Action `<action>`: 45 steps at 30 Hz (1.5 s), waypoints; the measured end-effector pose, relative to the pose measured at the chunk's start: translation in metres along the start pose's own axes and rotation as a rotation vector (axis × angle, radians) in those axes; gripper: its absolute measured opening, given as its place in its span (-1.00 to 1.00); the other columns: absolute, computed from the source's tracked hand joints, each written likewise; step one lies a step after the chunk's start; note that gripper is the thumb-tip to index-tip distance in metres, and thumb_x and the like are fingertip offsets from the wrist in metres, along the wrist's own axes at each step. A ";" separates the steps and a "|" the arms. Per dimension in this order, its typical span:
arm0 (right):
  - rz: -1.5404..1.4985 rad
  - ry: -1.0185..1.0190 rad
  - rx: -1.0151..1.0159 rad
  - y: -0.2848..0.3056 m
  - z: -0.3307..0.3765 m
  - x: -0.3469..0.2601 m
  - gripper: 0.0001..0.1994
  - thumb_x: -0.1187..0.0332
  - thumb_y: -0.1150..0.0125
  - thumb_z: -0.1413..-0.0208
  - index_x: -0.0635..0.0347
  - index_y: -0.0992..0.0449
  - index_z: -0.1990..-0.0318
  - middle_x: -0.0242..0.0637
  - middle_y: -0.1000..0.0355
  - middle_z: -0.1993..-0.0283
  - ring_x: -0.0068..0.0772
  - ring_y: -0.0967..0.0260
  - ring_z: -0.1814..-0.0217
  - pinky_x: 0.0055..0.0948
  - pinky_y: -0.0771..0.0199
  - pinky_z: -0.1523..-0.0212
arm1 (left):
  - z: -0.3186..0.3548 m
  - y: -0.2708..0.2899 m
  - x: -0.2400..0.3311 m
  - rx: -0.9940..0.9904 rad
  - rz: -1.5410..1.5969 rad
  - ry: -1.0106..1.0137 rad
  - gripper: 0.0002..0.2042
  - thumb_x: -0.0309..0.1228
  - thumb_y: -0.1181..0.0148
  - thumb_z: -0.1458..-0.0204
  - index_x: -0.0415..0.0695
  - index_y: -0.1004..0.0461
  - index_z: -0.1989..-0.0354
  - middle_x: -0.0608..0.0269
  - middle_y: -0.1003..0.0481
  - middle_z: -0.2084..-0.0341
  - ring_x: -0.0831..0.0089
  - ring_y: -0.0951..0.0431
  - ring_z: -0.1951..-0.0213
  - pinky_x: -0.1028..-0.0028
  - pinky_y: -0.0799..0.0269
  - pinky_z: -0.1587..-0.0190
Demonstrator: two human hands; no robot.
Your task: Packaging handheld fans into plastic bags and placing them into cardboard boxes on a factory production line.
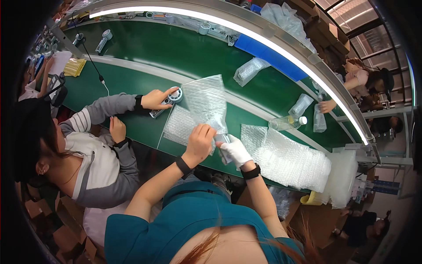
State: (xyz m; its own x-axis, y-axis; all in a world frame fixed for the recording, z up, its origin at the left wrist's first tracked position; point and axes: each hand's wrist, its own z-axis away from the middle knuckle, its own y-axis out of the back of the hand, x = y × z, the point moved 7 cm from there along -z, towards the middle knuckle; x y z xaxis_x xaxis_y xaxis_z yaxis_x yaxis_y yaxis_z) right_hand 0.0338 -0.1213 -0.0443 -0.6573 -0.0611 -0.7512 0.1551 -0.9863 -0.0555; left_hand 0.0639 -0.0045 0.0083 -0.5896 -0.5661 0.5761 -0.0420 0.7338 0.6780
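Head view — hands (200, 141) close together, gripping a bubble-wrap bag (204, 97).

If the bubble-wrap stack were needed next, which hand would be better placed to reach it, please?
Probably the right hand: white-gloved, it is nearer the bubble-wrap stack, which lies to its right. The left hand is farther off, gripping another bubble-wrap piece.

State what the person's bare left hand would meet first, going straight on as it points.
The left hand would probably meet the clear, flattened bubble-wrap bag it appears to touch; exact depth is unclear.
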 end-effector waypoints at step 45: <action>1.343 1.164 0.574 -0.060 -0.009 -0.165 -0.38 0.18 -0.13 0.07 0.04 -0.19 -0.21 0.02 -0.04 -0.28 0.14 0.01 -0.28 0.07 0.08 -0.22 | -0.009 0.039 -0.062 -0.187 0.280 0.360 -0.66 -0.50 -0.18 0.23 -0.27 -0.26 0.24 -0.10 -0.48 0.41 -0.06 -0.50 0.32 0.20 -0.40 0.27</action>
State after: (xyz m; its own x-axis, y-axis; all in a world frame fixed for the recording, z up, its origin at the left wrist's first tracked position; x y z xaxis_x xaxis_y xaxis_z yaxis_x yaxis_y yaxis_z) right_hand 0.1394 -0.0510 0.0771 0.4861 -0.8645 -0.1277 -0.3222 -0.3132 0.8934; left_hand 0.1062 0.0561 0.0029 -0.2398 -0.4750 0.8467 0.2429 0.8150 0.5261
